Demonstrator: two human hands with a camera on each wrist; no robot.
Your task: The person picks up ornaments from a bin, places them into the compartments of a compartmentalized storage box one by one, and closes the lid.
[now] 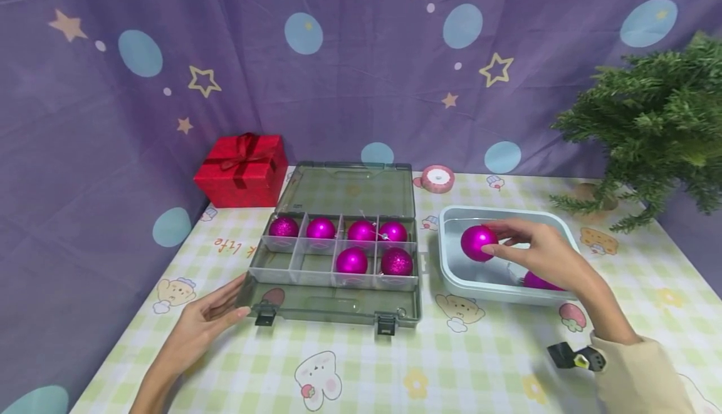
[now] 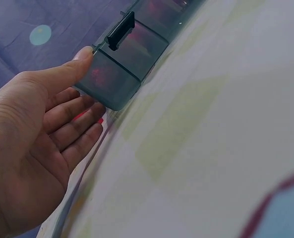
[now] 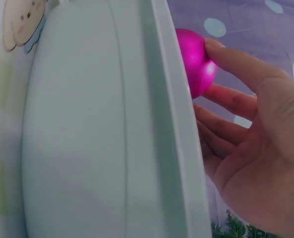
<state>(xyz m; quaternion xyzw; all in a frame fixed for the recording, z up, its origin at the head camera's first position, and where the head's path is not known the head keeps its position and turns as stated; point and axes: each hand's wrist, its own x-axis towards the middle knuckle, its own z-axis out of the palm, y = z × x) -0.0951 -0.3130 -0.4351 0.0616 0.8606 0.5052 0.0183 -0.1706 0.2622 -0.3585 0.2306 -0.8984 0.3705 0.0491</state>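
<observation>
My right hand pinches a shiny magenta Christmas ball between thumb and fingers, over the light blue plastic bin. Another magenta ball lies in that bin, partly hidden under the hand. My left hand holds the front left corner of a clear grey compartment box, thumb on its edge and fingers along its side. The box's lid is raised at the back. Magenta balls fill the back row, one of them glittery; the two right front compartments hold a smooth ball and a glittery ball.
Behind the box on the left stands a red gift box with a bow. A ribbon roll lies at the back of the table. An artificial Christmas tree leans in from the right, beyond the bin. Two black latches stick out at the box's front.
</observation>
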